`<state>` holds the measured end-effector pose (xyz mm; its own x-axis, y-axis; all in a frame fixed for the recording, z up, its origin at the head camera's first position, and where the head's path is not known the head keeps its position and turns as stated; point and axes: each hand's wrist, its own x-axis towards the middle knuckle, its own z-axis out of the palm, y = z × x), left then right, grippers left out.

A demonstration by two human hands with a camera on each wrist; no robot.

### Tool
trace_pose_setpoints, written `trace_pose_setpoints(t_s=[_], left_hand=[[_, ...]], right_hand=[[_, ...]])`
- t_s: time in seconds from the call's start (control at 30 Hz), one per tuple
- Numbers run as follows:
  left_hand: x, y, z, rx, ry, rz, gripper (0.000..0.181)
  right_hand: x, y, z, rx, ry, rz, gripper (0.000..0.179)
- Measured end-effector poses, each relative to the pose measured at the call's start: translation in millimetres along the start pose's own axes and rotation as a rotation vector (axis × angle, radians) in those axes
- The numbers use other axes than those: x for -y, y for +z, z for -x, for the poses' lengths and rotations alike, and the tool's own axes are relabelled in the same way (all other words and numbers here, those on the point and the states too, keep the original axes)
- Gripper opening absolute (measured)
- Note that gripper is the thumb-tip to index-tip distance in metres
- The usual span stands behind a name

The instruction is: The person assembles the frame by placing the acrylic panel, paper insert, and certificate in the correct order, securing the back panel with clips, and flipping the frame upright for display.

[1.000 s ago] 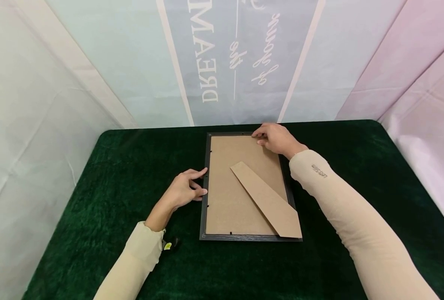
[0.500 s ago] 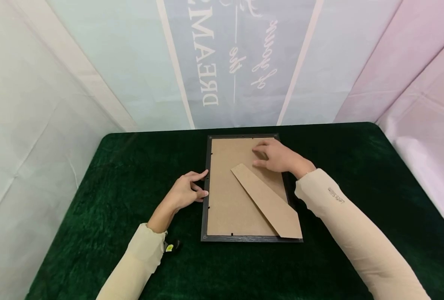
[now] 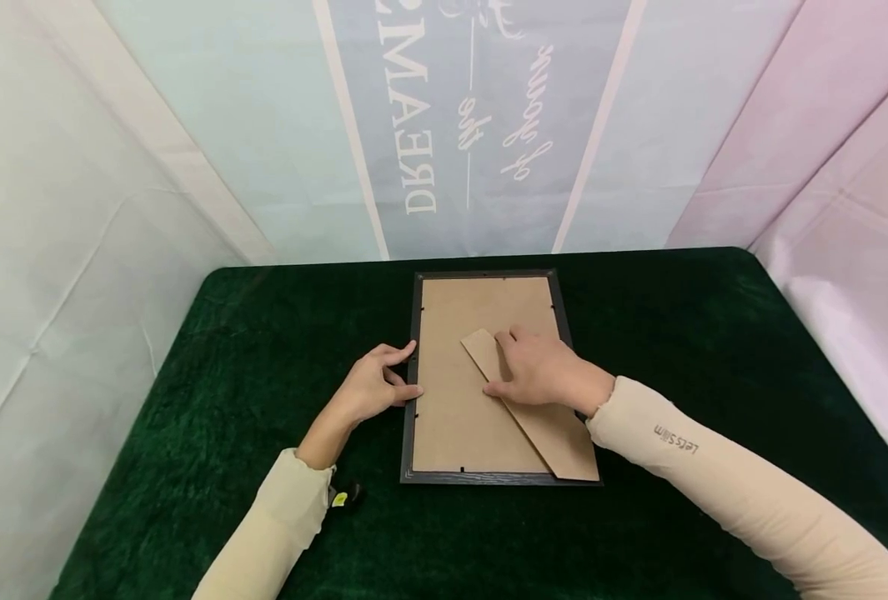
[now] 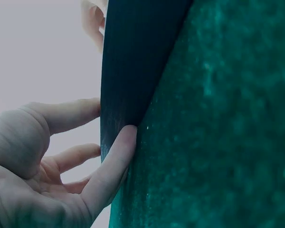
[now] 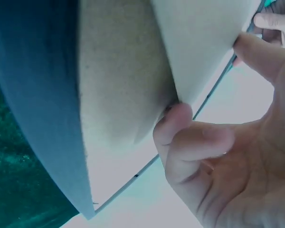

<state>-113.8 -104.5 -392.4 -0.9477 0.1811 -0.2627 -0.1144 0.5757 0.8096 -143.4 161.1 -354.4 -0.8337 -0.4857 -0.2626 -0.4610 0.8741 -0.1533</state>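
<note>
A dark picture frame (image 3: pixel 432 477) lies face down on the table, its brown backboard (image 3: pixel 459 425) upward. Slanting across that board is a flat easel leg (image 3: pixel 564 442), its wide end at the lower right corner. My right hand (image 3: pixel 539 368) grips the leg near its narrow end; the right wrist view has the thumb at one edge of the leg (image 5: pixel 199 38) and curled fingers at the other. At the frame's left side, my left hand (image 3: pixel 368 385) rests with extended fingers against the edge. In the left wrist view these fingers (image 4: pixel 116 164) touch the frame's dark side.
Dark green plush cloth (image 3: pixel 286 333) covers the table. A pale printed curtain (image 3: pixel 286 125) hangs behind it, with white fabric (image 3: pixel 76 333) at the left and pinkish fabric (image 3: pixel 849 208) at the right. A small black item (image 3: pixel 353 493) sits by the left cuff.
My right hand has come from the frame's top right corner down to the easel leg and taken hold of it. The left hand stays at the left edge.
</note>
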Motion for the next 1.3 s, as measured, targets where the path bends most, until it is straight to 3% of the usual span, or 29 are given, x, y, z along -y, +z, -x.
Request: trace_pose_setpoints(t_s=[0.33,0.57,0.67,0.77,0.97,1.17,1.3], left_hand=[[-0.3,0.7,-1.2,-0.013,-0.036,-0.017,0.078],[2.9,-1.5,-4.3,-0.012,-0.032,0.000,0.085],[2.0,-1.0,-4.1,-0.024,-0.046,-0.018,0.090],[0.3,1.0,-2.8,-0.031,-0.051,-0.071,0.082],[-3.5,5.6,-0.6,-0.045,0.044,-0.213,0.066],[-7.2,10.4,2.7,-0.093,0.106,-0.206,0.067],[-12.2,10.4,2.7,-0.110,0.132,-0.174,0.068]], right_hand=[[2,0,15.1,0.062,0.003,0.048,0.097],[1,1,23.8,0.043,0.022,0.008,0.080],[0,-1,24.1,0.050,0.028,-0.017,0.075],[-1,-4,23.1,0.072,0.018,-0.034,0.072],[-5,-13,21.7,0.113,0.008,-0.060,0.064],[-10,-22,24.2,0.149,0.007,-0.107,0.069],[-17,-29,26.3,0.149,0.012,-0.148,0.059]])
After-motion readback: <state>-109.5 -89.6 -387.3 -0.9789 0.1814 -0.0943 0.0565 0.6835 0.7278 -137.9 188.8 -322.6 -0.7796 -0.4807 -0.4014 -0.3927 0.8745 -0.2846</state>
